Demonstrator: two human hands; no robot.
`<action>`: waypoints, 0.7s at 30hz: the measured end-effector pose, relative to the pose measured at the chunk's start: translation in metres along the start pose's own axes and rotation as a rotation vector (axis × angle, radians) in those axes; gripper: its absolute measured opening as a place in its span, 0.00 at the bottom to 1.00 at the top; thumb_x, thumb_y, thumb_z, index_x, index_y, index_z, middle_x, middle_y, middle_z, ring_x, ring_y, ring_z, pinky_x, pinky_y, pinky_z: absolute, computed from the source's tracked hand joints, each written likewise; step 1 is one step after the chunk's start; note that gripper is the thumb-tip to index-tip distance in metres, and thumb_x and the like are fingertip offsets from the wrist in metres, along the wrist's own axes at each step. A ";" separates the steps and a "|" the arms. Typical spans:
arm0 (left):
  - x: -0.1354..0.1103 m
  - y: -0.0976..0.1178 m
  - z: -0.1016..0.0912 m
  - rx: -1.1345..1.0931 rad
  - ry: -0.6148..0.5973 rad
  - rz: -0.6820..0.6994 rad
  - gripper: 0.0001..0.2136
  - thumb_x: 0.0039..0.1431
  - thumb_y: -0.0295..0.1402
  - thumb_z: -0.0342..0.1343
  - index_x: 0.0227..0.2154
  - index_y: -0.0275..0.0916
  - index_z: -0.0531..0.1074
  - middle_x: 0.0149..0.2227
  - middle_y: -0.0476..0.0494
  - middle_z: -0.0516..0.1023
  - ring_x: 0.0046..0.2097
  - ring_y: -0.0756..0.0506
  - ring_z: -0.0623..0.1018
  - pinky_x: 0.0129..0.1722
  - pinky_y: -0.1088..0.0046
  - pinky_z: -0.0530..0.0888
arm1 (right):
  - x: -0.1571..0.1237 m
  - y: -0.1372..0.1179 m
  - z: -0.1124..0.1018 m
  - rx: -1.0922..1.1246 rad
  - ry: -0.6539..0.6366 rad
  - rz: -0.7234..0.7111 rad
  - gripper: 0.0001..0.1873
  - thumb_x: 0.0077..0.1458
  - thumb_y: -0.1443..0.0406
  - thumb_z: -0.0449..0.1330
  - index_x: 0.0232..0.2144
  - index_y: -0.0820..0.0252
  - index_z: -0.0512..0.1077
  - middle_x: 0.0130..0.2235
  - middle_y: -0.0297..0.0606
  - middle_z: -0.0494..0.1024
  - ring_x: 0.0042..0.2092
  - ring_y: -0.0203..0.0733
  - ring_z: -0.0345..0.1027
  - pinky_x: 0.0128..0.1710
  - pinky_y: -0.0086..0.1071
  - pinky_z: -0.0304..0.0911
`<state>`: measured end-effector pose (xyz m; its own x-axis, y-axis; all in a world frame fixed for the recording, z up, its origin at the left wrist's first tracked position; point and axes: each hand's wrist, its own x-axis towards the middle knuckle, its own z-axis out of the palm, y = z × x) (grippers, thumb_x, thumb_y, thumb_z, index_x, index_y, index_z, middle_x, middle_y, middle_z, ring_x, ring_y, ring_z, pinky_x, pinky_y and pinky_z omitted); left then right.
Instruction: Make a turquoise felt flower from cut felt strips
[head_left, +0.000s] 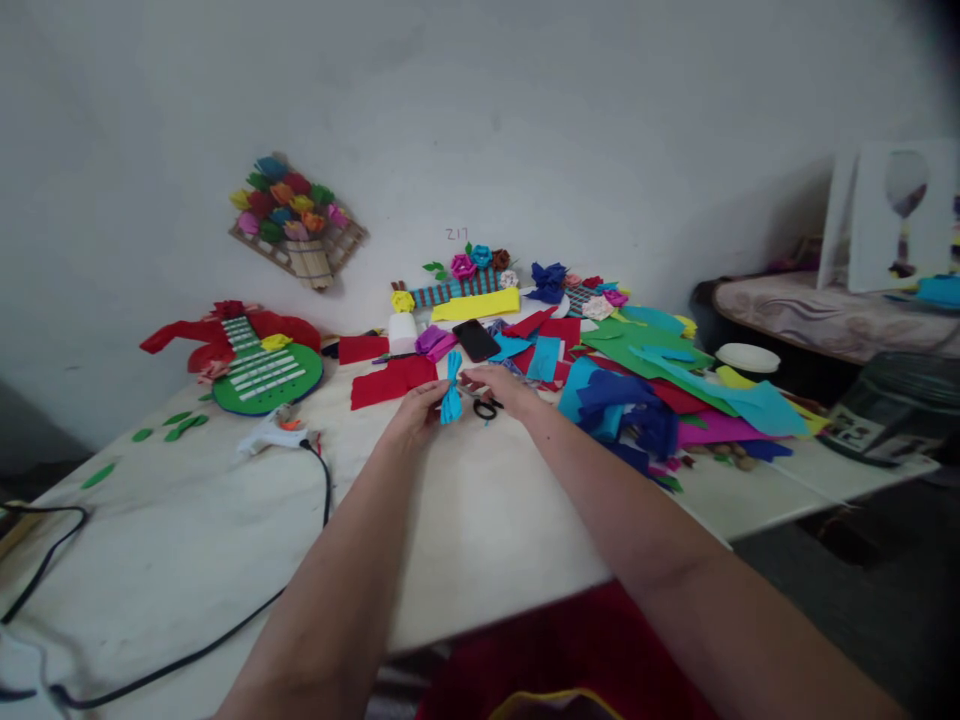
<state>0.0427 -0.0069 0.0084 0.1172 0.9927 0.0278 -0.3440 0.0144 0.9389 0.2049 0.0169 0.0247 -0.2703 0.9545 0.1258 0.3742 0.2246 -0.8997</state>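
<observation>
A gathered piece of bright blue crepe paper, pinched narrow at its middle and fanned at both ends, is held upright over the table. My left hand grips it from the left, fingers closed. From the right, my right hand has its fingers drawn together at the paper's middle; its fingertips are small and partly hidden. Just below that hand are scissors with black handles, their blades pointing toward the paper.
Red crepe paper, a phone and a heap of coloured paper lie beyond and to the right. A white glue gun with a black cord is on the left, near a green paper guitar. A glass jar stands far right.
</observation>
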 end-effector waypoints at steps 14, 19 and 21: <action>-0.008 0.004 0.008 0.213 -0.088 -0.094 0.17 0.40 0.41 0.64 0.30 0.32 0.73 0.24 0.42 0.76 0.24 0.51 0.73 0.27 0.74 0.71 | 0.007 0.005 0.013 0.589 0.111 -0.046 0.16 0.29 0.58 0.67 0.18 0.62 0.67 0.19 0.28 0.67 0.24 0.29 0.57 0.24 0.25 0.51; -0.010 0.003 0.008 0.292 -0.113 -0.024 0.18 0.38 0.42 0.64 0.27 0.32 0.72 0.21 0.46 0.72 0.19 0.54 0.67 0.20 0.79 0.64 | 0.003 0.001 0.013 0.564 0.173 -0.033 0.17 0.30 0.57 0.67 0.19 0.63 0.68 0.19 0.28 0.68 0.23 0.29 0.57 0.22 0.25 0.50; -0.008 0.003 0.007 0.342 -0.131 0.014 0.17 0.39 0.43 0.63 0.25 0.32 0.71 0.20 0.47 0.72 0.19 0.56 0.65 0.19 0.79 0.61 | 0.003 -0.001 0.014 0.568 0.191 -0.013 0.16 0.30 0.58 0.67 0.19 0.63 0.68 0.18 0.28 0.68 0.22 0.28 0.57 0.21 0.24 0.50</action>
<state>0.0472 -0.0155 0.0130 0.2406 0.9685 0.0644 -0.0172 -0.0621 0.9979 0.1912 0.0170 0.0197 -0.0873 0.9826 0.1638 -0.1750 0.1467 -0.9736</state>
